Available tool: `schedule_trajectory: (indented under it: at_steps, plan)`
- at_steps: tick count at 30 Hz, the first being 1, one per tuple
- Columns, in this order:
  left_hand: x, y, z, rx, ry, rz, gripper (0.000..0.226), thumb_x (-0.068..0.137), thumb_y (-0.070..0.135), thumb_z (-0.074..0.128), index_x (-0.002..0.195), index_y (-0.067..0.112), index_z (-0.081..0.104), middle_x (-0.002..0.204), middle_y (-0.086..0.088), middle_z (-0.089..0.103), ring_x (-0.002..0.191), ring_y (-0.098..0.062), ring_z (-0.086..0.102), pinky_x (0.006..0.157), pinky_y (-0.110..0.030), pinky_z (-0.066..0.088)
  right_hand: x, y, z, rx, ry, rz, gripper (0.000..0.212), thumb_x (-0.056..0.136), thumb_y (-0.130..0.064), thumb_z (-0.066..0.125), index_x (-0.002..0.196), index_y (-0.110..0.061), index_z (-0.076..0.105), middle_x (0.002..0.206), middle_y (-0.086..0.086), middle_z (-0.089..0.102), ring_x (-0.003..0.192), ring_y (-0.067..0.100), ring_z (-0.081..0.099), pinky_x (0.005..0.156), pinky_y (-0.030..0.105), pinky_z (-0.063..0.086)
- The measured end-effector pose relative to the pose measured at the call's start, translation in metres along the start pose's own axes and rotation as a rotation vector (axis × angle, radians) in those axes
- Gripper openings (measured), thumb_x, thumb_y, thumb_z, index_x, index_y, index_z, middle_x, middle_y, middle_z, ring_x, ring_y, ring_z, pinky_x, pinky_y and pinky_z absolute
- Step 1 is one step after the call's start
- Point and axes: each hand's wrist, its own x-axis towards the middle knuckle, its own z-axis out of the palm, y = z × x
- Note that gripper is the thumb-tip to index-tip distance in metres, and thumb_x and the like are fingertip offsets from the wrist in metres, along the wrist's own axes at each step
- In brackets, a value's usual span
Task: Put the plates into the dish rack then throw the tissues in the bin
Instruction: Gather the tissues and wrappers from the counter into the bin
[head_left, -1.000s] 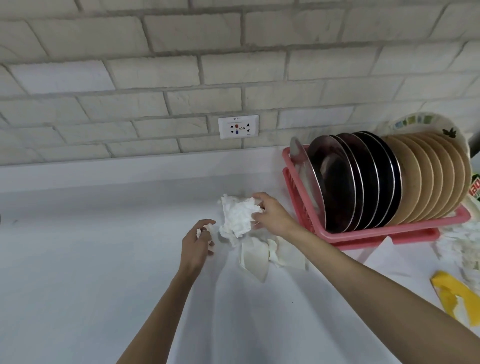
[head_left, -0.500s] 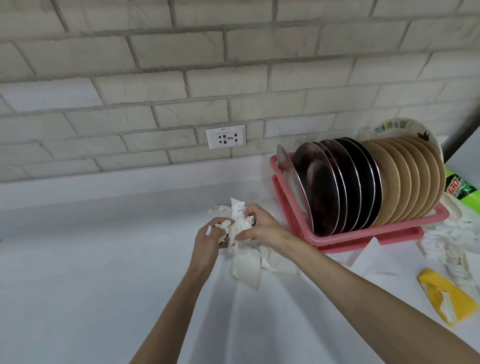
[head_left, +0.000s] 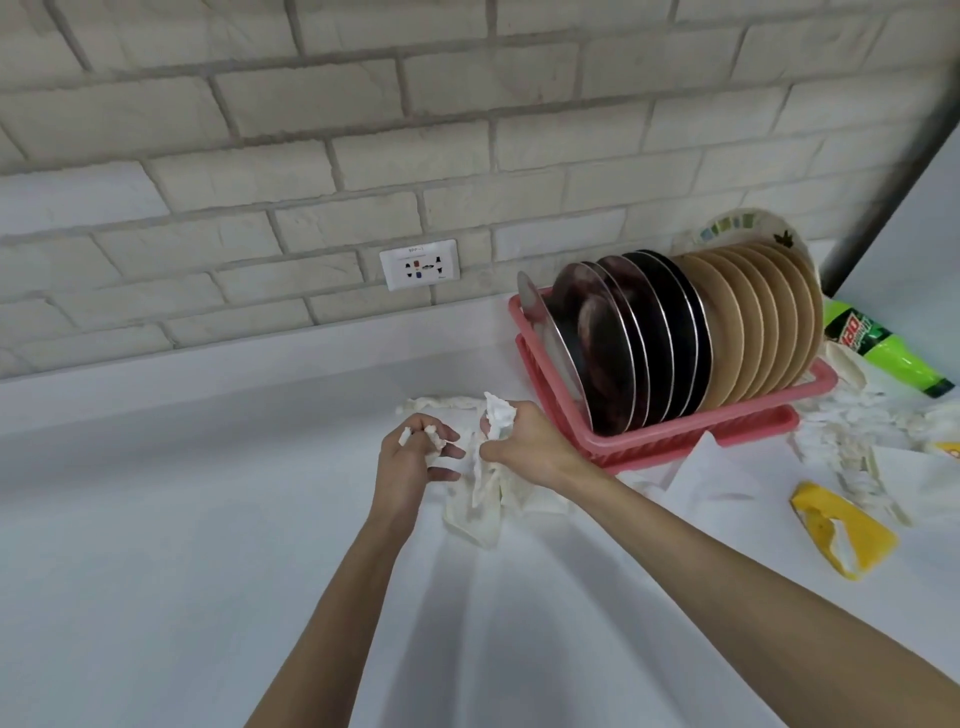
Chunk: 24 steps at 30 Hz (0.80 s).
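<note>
Right hand (head_left: 524, 441) grips tissue wad (head_left: 485, 486), left hand (head_left: 410, 457) pinches small tissue bits (head_left: 431, 435) (plates (head_left: 675, 338) racked nearby).

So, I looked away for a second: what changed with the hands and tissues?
The left hand moved right to meet the right hand at the tissue wad, then drew slightly back, gripping small scraps. The right hand kept its grip on the wad. Plates and dish rack stayed put.

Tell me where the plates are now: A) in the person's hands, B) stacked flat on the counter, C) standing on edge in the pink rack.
C: the plates stand on edge in the pink dish rack, while the left hand and right hand grip only tissues.
</note>
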Motion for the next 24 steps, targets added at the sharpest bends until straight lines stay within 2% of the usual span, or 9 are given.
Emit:
schedule_trajectory:
  at_steps: [2,4,7,10,13,17,19,21,24]
  plan:
    - [-0.005,0.004,0.01,0.031,-0.033,0.008,0.036,0.086,-0.007,0.038,0.067,0.014,0.06,0.079,-0.005,0.067,0.068,-0.02,0.067,0.054,-0.032,0.054,-0.011,-0.001,-0.005,-0.014,0.027,0.007,0.015,0.072,-0.002,0.063,0.069,-0.015,0.056,0.063,-0.008,0.053,0.056,0.011,0.049,0.058,0.028,0.041]
    - [-0.01,0.007,0.023,0.075,-0.06,0.03,0.032,0.083,-0.007,0.037,0.069,0.012,0.06,0.077,-0.006,0.064,0.064,-0.019,0.064,0.052,-0.031,0.051,-0.024,-0.003,-0.013,0.031,0.052,0.016,0.01,0.076,-0.001,0.061,0.076,-0.011,0.06,0.074,-0.003,0.064,0.059,0.01,0.061,0.055,0.026,0.049]
    - [-0.019,0.012,0.047,0.152,-0.095,0.069,0.025,0.077,-0.004,0.036,0.07,0.008,0.057,0.07,-0.005,0.057,0.056,-0.016,0.053,0.046,-0.027,0.039,-0.05,-0.001,-0.03,0.143,0.046,0.037,0.013,0.081,0.002,0.057,0.078,-0.011,0.055,0.089,0.015,0.069,0.071,0.029,0.071,0.048,0.038,0.057]
    - [-0.035,0.014,0.076,0.182,-0.161,0.062,0.018,0.068,0.003,0.038,0.064,0.009,0.055,0.059,0.002,0.047,0.047,-0.013,0.036,0.043,-0.021,0.025,-0.082,0.011,-0.049,0.124,0.08,0.06,0.005,0.084,-0.011,0.056,0.082,-0.009,0.06,0.08,0.019,0.067,0.063,0.031,0.068,0.04,0.028,0.048]
    - [-0.056,0.013,0.11,0.165,-0.253,0.011,0.012,0.056,0.01,0.042,0.059,0.01,0.053,0.054,-0.002,0.038,0.044,-0.011,0.025,0.045,-0.019,0.017,-0.12,0.027,-0.072,0.131,0.145,0.145,0.017,0.073,-0.018,0.049,0.071,-0.024,0.066,0.057,-0.001,0.06,0.044,0.012,0.055,0.039,0.019,0.037]
    - [-0.097,0.003,0.169,0.203,-0.391,-0.055,0.011,0.058,0.019,0.044,0.061,0.009,0.047,0.053,0.001,0.033,0.045,-0.011,0.023,0.045,-0.021,0.016,-0.183,0.058,-0.111,0.151,0.235,0.241,0.018,0.067,-0.03,0.055,0.067,-0.015,0.064,0.056,0.003,0.057,0.044,0.016,0.052,0.042,0.019,0.033]
    - [-0.12,-0.004,0.2,0.236,-0.464,-0.09,0.014,0.065,0.023,0.048,0.059,0.01,0.045,0.053,0.002,0.03,0.047,-0.013,0.022,0.046,-0.023,0.015,-0.218,0.076,-0.132,0.126,0.294,0.293,0.033,0.075,-0.043,0.057,0.061,-0.014,0.06,0.057,0.005,0.057,0.045,0.017,0.053,0.043,0.021,0.035]
    - [-0.139,-0.016,0.229,0.29,-0.536,-0.083,0.033,0.087,0.029,0.049,0.059,0.012,0.045,0.051,0.003,0.031,0.046,-0.012,0.023,0.046,-0.025,0.017,-0.252,0.091,-0.151,0.139,0.356,0.351,0.054,0.084,-0.059,0.049,0.054,-0.014,0.057,0.053,0.008,0.055,0.041,0.017,0.051,0.04,0.019,0.034]
    - [-0.169,-0.03,0.272,0.345,-0.616,-0.059,0.049,0.103,0.033,0.041,0.059,0.011,0.045,0.049,0.005,0.034,0.045,-0.012,0.026,0.046,-0.024,0.019,-0.301,0.114,-0.175,0.161,0.467,0.372,0.066,0.095,-0.054,0.04,0.048,-0.011,0.056,0.045,0.006,0.052,0.04,0.017,0.051,0.043,0.021,0.039]
